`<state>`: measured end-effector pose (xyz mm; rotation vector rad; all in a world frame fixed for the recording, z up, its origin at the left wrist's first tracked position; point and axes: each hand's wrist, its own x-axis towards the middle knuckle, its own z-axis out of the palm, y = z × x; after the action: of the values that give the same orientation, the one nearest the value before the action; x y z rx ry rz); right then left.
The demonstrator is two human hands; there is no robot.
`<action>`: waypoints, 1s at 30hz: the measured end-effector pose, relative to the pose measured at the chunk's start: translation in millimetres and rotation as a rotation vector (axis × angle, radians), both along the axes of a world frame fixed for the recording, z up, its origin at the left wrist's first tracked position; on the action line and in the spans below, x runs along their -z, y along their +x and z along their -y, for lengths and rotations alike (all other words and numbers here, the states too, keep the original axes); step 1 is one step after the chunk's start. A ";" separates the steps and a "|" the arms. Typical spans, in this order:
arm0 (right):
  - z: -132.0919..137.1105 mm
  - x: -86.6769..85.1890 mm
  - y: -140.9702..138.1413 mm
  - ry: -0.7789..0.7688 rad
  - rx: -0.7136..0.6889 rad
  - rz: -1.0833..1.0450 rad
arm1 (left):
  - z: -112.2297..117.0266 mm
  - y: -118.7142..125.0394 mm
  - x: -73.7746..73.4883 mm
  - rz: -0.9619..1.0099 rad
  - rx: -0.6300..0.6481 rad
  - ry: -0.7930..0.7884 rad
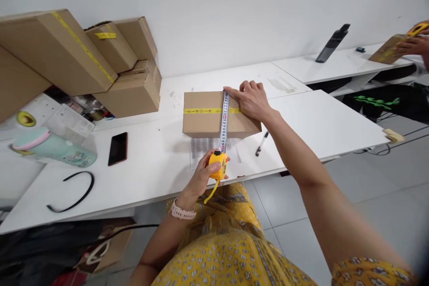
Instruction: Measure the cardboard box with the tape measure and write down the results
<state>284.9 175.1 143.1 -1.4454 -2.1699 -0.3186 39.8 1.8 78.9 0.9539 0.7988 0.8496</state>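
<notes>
A closed cardboard box [203,121] with yellow printed tape along its top sits on the white table before me. My left hand [206,170] is wrapped around a yellow tape measure [217,164] near the table's front edge, its yellow strap hanging down. The metal blade [224,125] runs out of the case and across the box top to the far edge. There my right hand [251,100] holds the blade's end with the index finger, the other fingers curled over the box's right part. A printed sheet [197,149] lies partly under the box.
A pen [262,144] lies right of the box, a phone [118,149] to the left. Farther left are a mint tumbler [63,148], a black band [90,190] and stacked cartons [130,94]. A dark bottle [331,44] and another person's hand [412,47] on a box are at right.
</notes>
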 end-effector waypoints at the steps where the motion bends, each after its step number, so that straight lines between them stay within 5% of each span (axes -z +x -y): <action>1: -0.9 -0.6 -1.6 -0.004 -0.005 0.008 | -0.1 -0.3 1.9 0.000 -0.002 0.013; 25: 8.7 3.2 -1.1 -0.047 0.024 -0.008 | 16.5 -1.7 8.2 -0.029 0.002 0.123; 28: 22.3 8.9 2.6 -0.031 0.080 -0.114 | 24.0 -22.3 -4.1 0.036 -0.097 0.233; 30: 33.6 13.6 5.2 -0.023 0.100 -0.197 | 18.9 -39.6 -13.0 0.071 -0.291 0.383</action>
<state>290.1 141.5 129.5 -1.5336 -1.9546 -0.1780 0.3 -17.1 91.8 1.1507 0.7372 1.3159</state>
